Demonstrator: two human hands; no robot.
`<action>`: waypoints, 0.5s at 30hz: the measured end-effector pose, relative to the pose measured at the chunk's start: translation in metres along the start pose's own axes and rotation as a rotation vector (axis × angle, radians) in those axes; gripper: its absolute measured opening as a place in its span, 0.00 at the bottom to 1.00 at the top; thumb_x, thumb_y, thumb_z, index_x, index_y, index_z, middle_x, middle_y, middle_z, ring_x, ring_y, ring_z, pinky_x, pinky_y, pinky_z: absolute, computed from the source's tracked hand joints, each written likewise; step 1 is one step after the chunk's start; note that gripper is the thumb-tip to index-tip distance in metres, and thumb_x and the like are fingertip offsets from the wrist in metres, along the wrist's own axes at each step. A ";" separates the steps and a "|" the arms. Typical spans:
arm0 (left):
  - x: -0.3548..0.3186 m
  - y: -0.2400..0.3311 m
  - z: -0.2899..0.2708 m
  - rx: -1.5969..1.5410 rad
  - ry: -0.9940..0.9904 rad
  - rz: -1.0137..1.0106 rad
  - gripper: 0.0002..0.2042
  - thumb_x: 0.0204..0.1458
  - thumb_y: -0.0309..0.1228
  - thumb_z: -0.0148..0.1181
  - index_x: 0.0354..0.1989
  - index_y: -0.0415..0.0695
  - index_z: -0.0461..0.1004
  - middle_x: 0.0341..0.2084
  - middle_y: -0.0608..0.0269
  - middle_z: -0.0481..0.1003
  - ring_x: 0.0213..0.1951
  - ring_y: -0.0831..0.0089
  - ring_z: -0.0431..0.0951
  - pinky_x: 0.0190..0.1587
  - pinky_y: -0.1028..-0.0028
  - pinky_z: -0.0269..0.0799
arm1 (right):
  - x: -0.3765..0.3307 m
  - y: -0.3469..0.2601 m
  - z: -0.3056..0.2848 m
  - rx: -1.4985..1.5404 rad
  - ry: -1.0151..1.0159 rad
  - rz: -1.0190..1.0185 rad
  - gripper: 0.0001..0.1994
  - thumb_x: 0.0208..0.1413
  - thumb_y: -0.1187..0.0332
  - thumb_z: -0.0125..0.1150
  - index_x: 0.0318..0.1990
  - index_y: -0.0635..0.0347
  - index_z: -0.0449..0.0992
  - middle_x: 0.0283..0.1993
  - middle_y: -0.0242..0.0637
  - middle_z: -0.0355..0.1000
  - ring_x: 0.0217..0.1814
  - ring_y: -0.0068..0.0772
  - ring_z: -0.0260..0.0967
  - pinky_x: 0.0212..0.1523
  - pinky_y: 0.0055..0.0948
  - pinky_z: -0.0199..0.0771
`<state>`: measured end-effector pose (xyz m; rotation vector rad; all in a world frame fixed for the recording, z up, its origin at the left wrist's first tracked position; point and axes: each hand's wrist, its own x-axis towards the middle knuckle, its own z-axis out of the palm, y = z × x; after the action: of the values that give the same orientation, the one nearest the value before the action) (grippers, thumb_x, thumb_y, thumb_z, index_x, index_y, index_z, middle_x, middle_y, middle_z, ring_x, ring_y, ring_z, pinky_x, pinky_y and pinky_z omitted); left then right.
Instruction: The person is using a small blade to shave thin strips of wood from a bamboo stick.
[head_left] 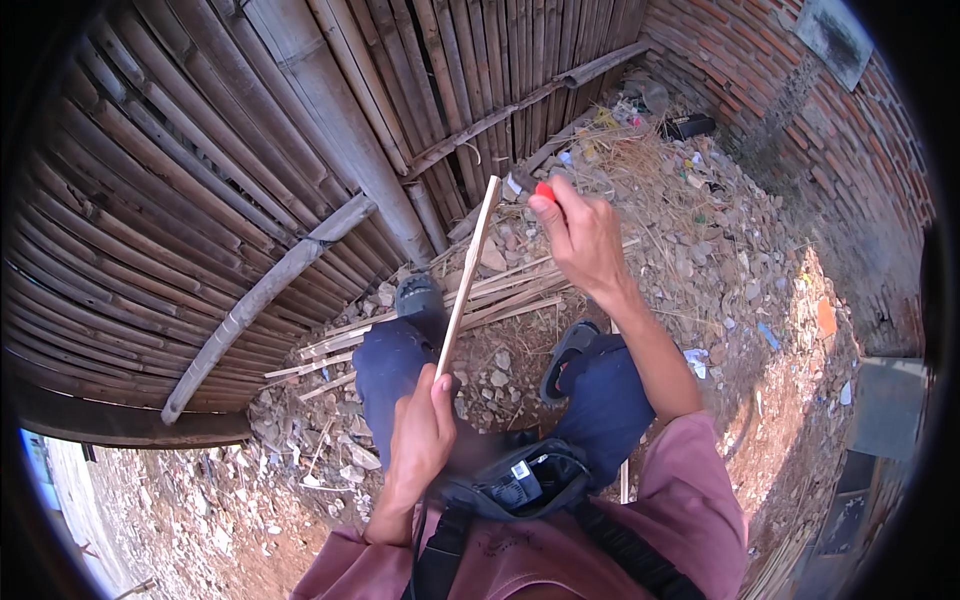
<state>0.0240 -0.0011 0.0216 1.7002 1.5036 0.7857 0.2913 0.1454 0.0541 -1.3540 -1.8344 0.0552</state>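
Note:
My left hand (421, 432) is closed round the lower end of a long, pale wooden strip (464, 290), which slants up and away from me. My right hand (588, 240) grips a knife by its red handle (545, 190). Its dark blade points left toward the strip's far end, and I cannot tell whether it touches the wood. More pale strips (510, 293) lie in a loose pile on the ground, beyond and between my feet.
A bamboo wall (300, 130) runs along the left, braced by poles. On the right rises a brick wall (750, 75). Rubble, straw and litter (640, 150) cover the ground. An open black pouch (520, 480) sits at my waist.

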 end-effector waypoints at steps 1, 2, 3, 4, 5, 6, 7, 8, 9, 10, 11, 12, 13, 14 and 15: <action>-0.002 -0.003 -0.001 -0.001 -0.012 0.010 0.15 0.76 0.35 0.42 0.40 0.37 0.68 0.17 0.51 0.67 0.19 0.50 0.73 0.26 0.58 0.63 | 0.009 0.015 -0.010 -0.016 0.078 0.039 0.21 0.75 0.50 0.51 0.39 0.62 0.73 0.22 0.49 0.74 0.25 0.55 0.78 0.25 0.47 0.71; -0.003 -0.006 -0.001 -0.005 -0.018 0.018 0.15 0.76 0.35 0.42 0.40 0.37 0.68 0.17 0.51 0.67 0.19 0.52 0.72 0.26 0.58 0.63 | 0.014 0.022 -0.017 -0.032 0.152 0.072 0.22 0.75 0.50 0.50 0.39 0.62 0.73 0.22 0.49 0.74 0.25 0.56 0.77 0.25 0.47 0.71; -0.004 -0.007 -0.002 -0.009 -0.024 0.025 0.15 0.76 0.35 0.42 0.39 0.37 0.68 0.17 0.52 0.67 0.19 0.53 0.72 0.26 0.59 0.63 | 0.013 0.021 -0.019 0.010 0.133 0.075 0.22 0.75 0.50 0.50 0.39 0.62 0.73 0.22 0.48 0.74 0.25 0.56 0.77 0.25 0.47 0.71; -0.003 -0.007 -0.002 -0.021 -0.016 0.025 0.15 0.76 0.35 0.41 0.39 0.37 0.68 0.17 0.52 0.67 0.19 0.54 0.72 0.26 0.59 0.63 | 0.009 0.017 -0.021 0.051 0.111 0.072 0.22 0.75 0.49 0.50 0.39 0.62 0.73 0.22 0.48 0.74 0.24 0.56 0.76 0.25 0.46 0.71; 0.001 -0.005 -0.003 -0.027 -0.012 0.027 0.15 0.76 0.35 0.41 0.39 0.37 0.68 0.16 0.53 0.67 0.19 0.55 0.72 0.25 0.60 0.63 | 0.002 0.013 -0.022 0.093 0.093 0.074 0.23 0.75 0.49 0.50 0.38 0.61 0.73 0.22 0.47 0.73 0.24 0.56 0.76 0.25 0.46 0.71; 0.005 -0.003 -0.003 -0.033 -0.007 0.029 0.15 0.76 0.35 0.41 0.39 0.37 0.68 0.16 0.53 0.67 0.18 0.57 0.72 0.25 0.60 0.62 | -0.016 0.003 -0.002 0.141 0.046 -0.127 0.22 0.74 0.49 0.52 0.37 0.61 0.72 0.21 0.45 0.73 0.23 0.53 0.76 0.24 0.44 0.71; 0.008 0.000 -0.004 -0.030 0.003 0.028 0.15 0.76 0.35 0.41 0.39 0.37 0.68 0.16 0.53 0.67 0.18 0.57 0.71 0.25 0.60 0.62 | -0.024 -0.009 0.004 0.126 -0.021 -0.196 0.21 0.73 0.50 0.54 0.36 0.60 0.72 0.22 0.44 0.73 0.23 0.51 0.76 0.23 0.43 0.71; 0.010 0.002 -0.005 -0.026 0.017 0.025 0.15 0.76 0.35 0.41 0.39 0.37 0.68 0.16 0.53 0.67 0.18 0.58 0.71 0.25 0.61 0.62 | -0.031 -0.019 0.009 0.113 -0.090 -0.268 0.21 0.73 0.50 0.55 0.36 0.59 0.72 0.22 0.43 0.74 0.23 0.49 0.76 0.23 0.41 0.72; 0.011 0.004 -0.006 -0.023 0.031 0.023 0.15 0.76 0.35 0.41 0.39 0.37 0.68 0.16 0.53 0.67 0.18 0.58 0.71 0.25 0.61 0.62 | -0.038 -0.029 0.016 0.142 -0.126 -0.316 0.20 0.72 0.50 0.56 0.36 0.59 0.71 0.23 0.42 0.75 0.23 0.47 0.77 0.22 0.41 0.72; 0.012 0.006 -0.005 -0.019 0.030 0.023 0.15 0.76 0.35 0.41 0.40 0.37 0.68 0.16 0.53 0.67 0.18 0.58 0.71 0.25 0.61 0.62 | -0.043 -0.036 0.020 0.165 -0.162 -0.365 0.20 0.71 0.50 0.58 0.36 0.58 0.71 0.24 0.41 0.75 0.23 0.45 0.77 0.22 0.40 0.72; 0.014 0.007 -0.005 -0.016 0.028 0.023 0.15 0.76 0.35 0.41 0.40 0.37 0.68 0.16 0.53 0.67 0.18 0.58 0.71 0.25 0.61 0.62 | -0.046 -0.041 0.022 0.161 -0.173 -0.380 0.19 0.71 0.50 0.58 0.35 0.58 0.71 0.24 0.40 0.75 0.23 0.45 0.77 0.22 0.40 0.73; 0.014 0.008 -0.004 -0.013 0.026 0.023 0.15 0.76 0.35 0.41 0.40 0.37 0.68 0.17 0.53 0.67 0.18 0.58 0.71 0.25 0.60 0.62 | -0.048 -0.044 0.025 0.157 -0.184 -0.395 0.19 0.70 0.50 0.59 0.35 0.58 0.71 0.24 0.40 0.75 0.23 0.44 0.78 0.21 0.39 0.73; 0.014 0.009 -0.003 -0.015 0.029 0.029 0.15 0.76 0.35 0.41 0.40 0.37 0.68 0.17 0.53 0.67 0.18 0.58 0.71 0.25 0.60 0.62 | -0.050 -0.046 0.027 0.154 -0.196 -0.409 0.19 0.70 0.51 0.59 0.35 0.58 0.71 0.24 0.39 0.75 0.23 0.44 0.78 0.21 0.39 0.73; 0.014 0.009 -0.002 -0.017 0.030 0.036 0.15 0.76 0.36 0.41 0.41 0.37 0.68 0.17 0.53 0.67 0.18 0.58 0.71 0.25 0.60 0.62 | -0.052 -0.046 0.032 0.166 -0.180 -0.404 0.20 0.70 0.50 0.59 0.34 0.58 0.70 0.24 0.39 0.75 0.22 0.44 0.77 0.21 0.40 0.73; 0.014 0.009 -0.002 -0.019 0.032 0.042 0.15 0.76 0.36 0.41 0.41 0.37 0.68 0.17 0.53 0.67 0.18 0.58 0.71 0.25 0.60 0.62 | -0.053 -0.047 0.032 0.156 -0.194 -0.387 0.19 0.69 0.51 0.60 0.34 0.58 0.71 0.24 0.39 0.75 0.22 0.44 0.77 0.22 0.40 0.73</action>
<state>0.0294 0.0123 0.0300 1.7174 1.4811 0.8503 0.2385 0.0968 0.0251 -0.8944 -2.1776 0.1269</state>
